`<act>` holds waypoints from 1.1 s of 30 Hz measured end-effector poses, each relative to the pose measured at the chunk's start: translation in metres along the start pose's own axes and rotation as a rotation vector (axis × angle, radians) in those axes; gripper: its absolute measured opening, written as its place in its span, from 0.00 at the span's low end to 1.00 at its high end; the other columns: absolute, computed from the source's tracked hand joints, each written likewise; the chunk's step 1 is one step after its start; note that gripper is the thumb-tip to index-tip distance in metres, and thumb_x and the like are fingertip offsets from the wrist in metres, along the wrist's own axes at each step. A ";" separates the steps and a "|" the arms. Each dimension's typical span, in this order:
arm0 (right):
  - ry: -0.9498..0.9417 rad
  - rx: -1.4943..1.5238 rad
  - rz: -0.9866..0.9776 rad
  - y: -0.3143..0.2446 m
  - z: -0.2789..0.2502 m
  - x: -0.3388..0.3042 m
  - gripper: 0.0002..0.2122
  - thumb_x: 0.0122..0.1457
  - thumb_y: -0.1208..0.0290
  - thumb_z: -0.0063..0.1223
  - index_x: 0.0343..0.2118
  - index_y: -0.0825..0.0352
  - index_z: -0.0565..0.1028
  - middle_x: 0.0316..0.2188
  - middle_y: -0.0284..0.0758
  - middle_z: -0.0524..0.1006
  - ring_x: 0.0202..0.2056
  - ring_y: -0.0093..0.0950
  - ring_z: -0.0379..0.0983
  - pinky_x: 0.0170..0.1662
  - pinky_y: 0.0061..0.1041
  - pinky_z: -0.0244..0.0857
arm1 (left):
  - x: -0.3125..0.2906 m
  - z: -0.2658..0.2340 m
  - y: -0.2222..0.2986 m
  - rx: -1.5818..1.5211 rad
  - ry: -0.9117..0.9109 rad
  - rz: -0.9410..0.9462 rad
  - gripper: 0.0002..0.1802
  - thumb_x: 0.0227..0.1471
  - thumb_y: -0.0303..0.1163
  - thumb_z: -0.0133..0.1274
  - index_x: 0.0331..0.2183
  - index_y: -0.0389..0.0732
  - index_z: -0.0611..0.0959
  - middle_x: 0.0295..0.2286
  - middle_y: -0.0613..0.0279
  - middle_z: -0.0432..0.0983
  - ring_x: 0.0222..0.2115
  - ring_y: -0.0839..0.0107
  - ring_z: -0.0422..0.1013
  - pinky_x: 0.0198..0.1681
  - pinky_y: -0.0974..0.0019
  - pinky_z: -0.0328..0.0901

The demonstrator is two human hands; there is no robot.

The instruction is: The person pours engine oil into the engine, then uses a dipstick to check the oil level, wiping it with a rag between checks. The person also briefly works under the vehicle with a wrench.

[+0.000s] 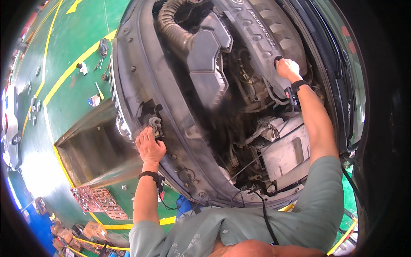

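Note:
In the head view, my right hand [287, 70] reaches to the engine cover [252, 28], its fingers closed round a black oil filler cap [278, 61] at the cover's near end. My left hand [150, 147] rests on the dark front panel [147, 77] of the engine bay, fingers stretched forward and thumb apart. Its fingertips touch a grey, crumpled-looking piece [155, 124] by the opening in the panel; whether this is a cloth or part of the latch I cannot tell.
A ribbed intake hose [171, 25] leads to the black air box [207, 51]. Nearer me is a pale box-shaped cover [287, 150]. Left of the car lie a floor pit [94, 147], scattered tools [100, 92] and a board of small parts [98, 201].

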State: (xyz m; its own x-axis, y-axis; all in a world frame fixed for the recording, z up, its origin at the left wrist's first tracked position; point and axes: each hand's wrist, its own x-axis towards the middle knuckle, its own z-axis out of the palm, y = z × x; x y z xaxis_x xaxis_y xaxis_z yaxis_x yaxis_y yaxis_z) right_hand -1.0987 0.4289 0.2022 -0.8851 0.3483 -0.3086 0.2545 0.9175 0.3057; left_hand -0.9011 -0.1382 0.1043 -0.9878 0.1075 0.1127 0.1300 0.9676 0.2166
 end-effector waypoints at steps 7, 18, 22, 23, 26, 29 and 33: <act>0.009 0.014 0.081 -0.006 0.007 0.007 0.23 0.67 0.52 0.41 0.43 0.66 0.83 0.45 0.47 0.81 0.49 0.46 0.78 0.54 0.41 0.71 | -0.002 0.001 -0.006 -0.041 0.009 0.007 0.34 0.38 0.28 0.55 0.52 0.39 0.72 0.49 0.52 0.72 0.53 0.55 0.67 0.59 0.52 0.56; 0.345 0.919 -0.001 -0.046 -0.015 -0.129 0.23 0.69 0.50 0.41 0.38 0.69 0.79 0.36 0.49 0.82 0.41 0.46 0.80 0.43 0.42 0.73 | 0.000 0.006 -0.007 -0.039 0.037 0.059 0.28 0.42 0.30 0.55 0.50 0.41 0.74 0.48 0.55 0.72 0.52 0.57 0.67 0.58 0.53 0.57; 0.150 1.219 -0.094 -0.089 -0.041 -0.300 0.18 0.68 0.54 0.49 0.38 0.68 0.77 0.30 0.41 0.83 0.34 0.39 0.82 0.38 0.35 0.73 | -0.004 0.011 -0.014 -0.033 0.100 0.099 0.27 0.43 0.30 0.58 0.48 0.41 0.75 0.48 0.55 0.74 0.53 0.57 0.68 0.59 0.53 0.57; 0.133 1.180 -0.128 -0.089 -0.044 -0.338 0.17 0.68 0.55 0.50 0.39 0.67 0.77 0.29 0.40 0.83 0.34 0.38 0.82 0.38 0.35 0.73 | -0.005 0.009 -0.015 -0.027 0.089 0.103 0.26 0.44 0.30 0.58 0.49 0.40 0.75 0.48 0.55 0.74 0.53 0.57 0.68 0.59 0.52 0.57; 0.109 1.091 -0.116 -0.071 -0.035 -0.434 0.14 0.68 0.57 0.52 0.41 0.65 0.77 0.30 0.40 0.83 0.34 0.37 0.82 0.37 0.34 0.73 | -0.007 0.012 -0.016 -0.015 0.125 0.133 0.23 0.46 0.28 0.57 0.47 0.41 0.76 0.47 0.56 0.75 0.52 0.57 0.69 0.57 0.52 0.59; 0.172 1.178 0.067 -0.039 0.010 -0.516 0.13 0.67 0.60 0.53 0.43 0.66 0.76 0.27 0.36 0.82 0.29 0.30 0.81 0.34 0.30 0.72 | -0.008 0.002 -0.004 -0.044 0.184 0.200 0.15 0.48 0.27 0.53 0.41 0.45 0.76 0.40 0.58 0.74 0.47 0.55 0.69 0.52 0.52 0.61; 0.196 1.369 0.335 -0.003 0.020 -0.621 0.13 0.67 0.63 0.54 0.45 0.68 0.76 0.26 0.33 0.80 0.27 0.23 0.78 0.33 0.25 0.71 | -0.007 0.012 -0.023 -0.016 0.143 0.215 0.16 0.48 0.27 0.52 0.42 0.44 0.76 0.39 0.56 0.75 0.45 0.54 0.71 0.50 0.51 0.62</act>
State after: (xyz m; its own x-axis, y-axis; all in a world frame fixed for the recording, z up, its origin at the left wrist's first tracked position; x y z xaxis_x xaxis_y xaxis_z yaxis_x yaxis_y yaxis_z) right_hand -0.5417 0.2133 0.3746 -0.7187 0.6546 -0.2343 0.5289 0.2960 -0.7954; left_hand -0.8981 -0.1581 0.0865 -0.9153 0.2757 0.2937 0.3380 0.9222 0.1878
